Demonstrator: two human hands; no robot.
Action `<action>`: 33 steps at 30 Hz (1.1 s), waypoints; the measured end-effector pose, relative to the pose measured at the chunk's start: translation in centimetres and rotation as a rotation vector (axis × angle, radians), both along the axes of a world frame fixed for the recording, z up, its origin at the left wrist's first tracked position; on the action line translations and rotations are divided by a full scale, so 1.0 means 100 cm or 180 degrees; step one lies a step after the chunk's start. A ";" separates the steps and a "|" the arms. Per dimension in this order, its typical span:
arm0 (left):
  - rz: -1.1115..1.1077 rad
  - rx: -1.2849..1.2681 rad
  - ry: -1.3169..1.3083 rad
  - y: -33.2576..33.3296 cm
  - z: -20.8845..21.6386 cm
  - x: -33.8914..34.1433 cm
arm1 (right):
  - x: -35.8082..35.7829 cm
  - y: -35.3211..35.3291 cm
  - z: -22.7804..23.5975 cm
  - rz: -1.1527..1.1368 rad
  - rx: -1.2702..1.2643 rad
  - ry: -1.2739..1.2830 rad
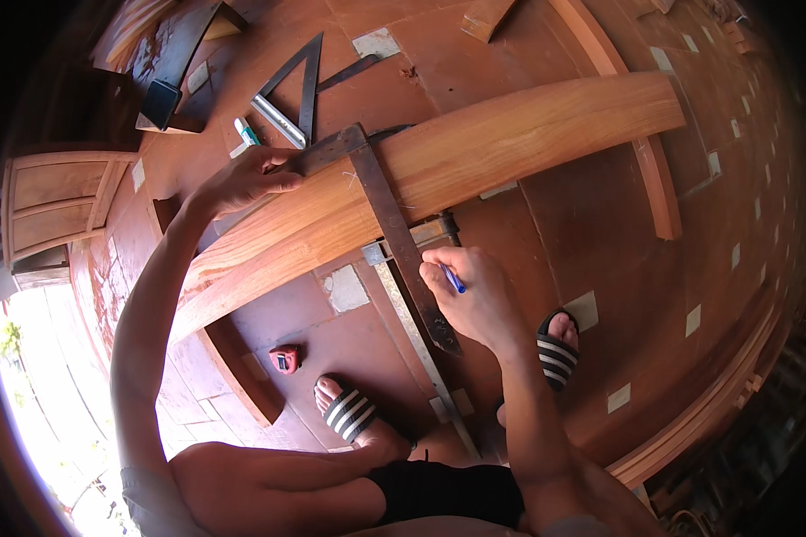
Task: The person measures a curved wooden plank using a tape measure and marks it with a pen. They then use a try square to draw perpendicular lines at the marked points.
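Observation:
A long wooden board (519, 139) lies across in front of me, raised off the floor. Across it rests a dark L-shaped square (387, 197), its long blade reaching past the near edge toward me. At the far edge, my left hand (252, 182) is closed on the square's other arm, thumb and fingers pressed to it. My right hand (475, 295) pinches a blue pen (453, 278) beside the blade, off the board's near side. Below the blade, a metal bar clamp (412, 313) runs from under the board toward my feet.
Wooden supports (658, 188) lie beneath the board. On the floor are a red tape measure (285, 359), a metal triangular square (309, 89) and a white-and-teal tube (245, 133). A phone (160, 103) rests on timber at far left. Long wooden strips (690, 416) lie right.

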State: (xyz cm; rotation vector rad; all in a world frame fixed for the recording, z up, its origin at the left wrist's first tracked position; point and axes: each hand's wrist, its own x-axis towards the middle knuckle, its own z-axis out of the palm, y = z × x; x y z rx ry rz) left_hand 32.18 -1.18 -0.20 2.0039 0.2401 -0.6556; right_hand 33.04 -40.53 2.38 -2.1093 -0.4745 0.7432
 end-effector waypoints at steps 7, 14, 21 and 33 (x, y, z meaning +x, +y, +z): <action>0.0035 0.0067 0.0126 -0.002 0.004 0.000 | 0.005 0.000 0.004 0.0114 -0.0087 0.0049; 0.0050 0.0105 0.0020 -0.002 0.001 0.000 | 0.006 0.000 0.005 0.0068 -0.0050 0.0008; -0.0012 -0.0122 0.0075 0.003 0.000 0.000 | 0.007 -0.001 0.001 0.0126 -0.0058 0.0049; 0.0049 -0.0011 0.0052 0.000 -0.001 0.001 | 0.066 0.015 0.025 -0.0281 0.0750 -0.0010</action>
